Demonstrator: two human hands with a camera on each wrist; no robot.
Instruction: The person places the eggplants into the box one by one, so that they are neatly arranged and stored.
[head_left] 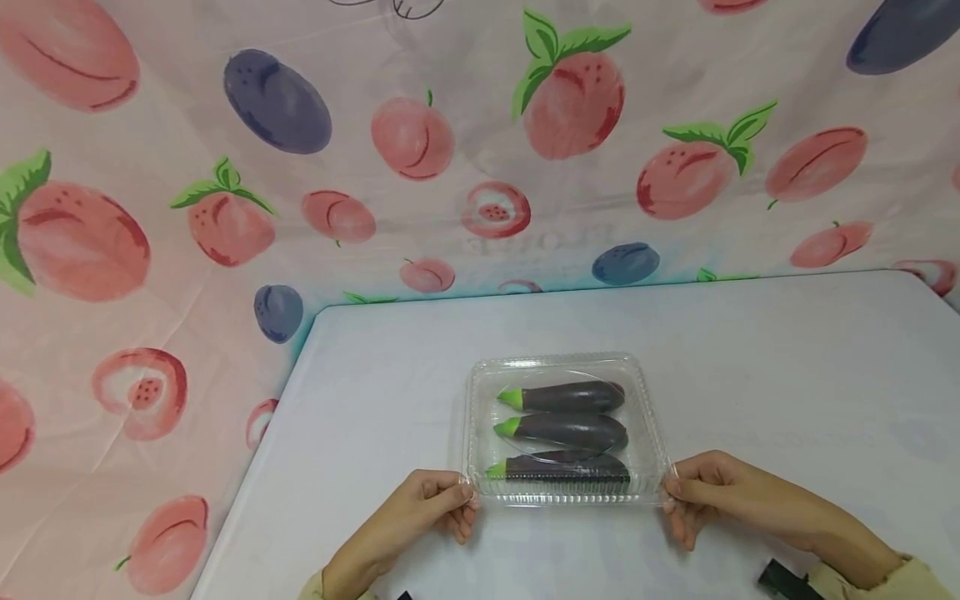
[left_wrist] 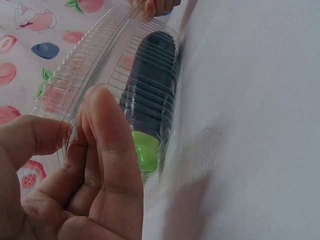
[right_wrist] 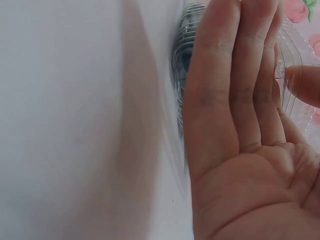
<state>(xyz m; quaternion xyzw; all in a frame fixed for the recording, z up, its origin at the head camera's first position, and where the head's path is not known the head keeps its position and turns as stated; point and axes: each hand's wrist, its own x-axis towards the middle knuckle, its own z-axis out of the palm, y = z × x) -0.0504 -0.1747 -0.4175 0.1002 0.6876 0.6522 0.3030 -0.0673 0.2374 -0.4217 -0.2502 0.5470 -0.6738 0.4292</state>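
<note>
A clear plastic clamshell box (head_left: 573, 499) lies on the white table, its lid down over the base. Three eggplants with green stem ends are seen through the lid: a far one (head_left: 573, 397), a middle one (head_left: 573, 431) and a near one (head_left: 566, 469). At the near left corner my left hand (head_left: 427, 504) pinches the rim between thumb and fingers. My right hand (head_left: 712, 492) pinches the near right corner likewise. In the left wrist view, the near eggplant (left_wrist: 152, 75) shows through the ribbed side wall. My right fingers (right_wrist: 212, 85) hide most of the box in the right wrist view.
The white table (head_left: 382, 392) runs beyond the box on both sides. Behind it and to its left hangs a fruit-patterned cloth (head_left: 450, 50). A black object (head_left: 787, 579) sits by the right sleeve (head_left: 892, 581).
</note>
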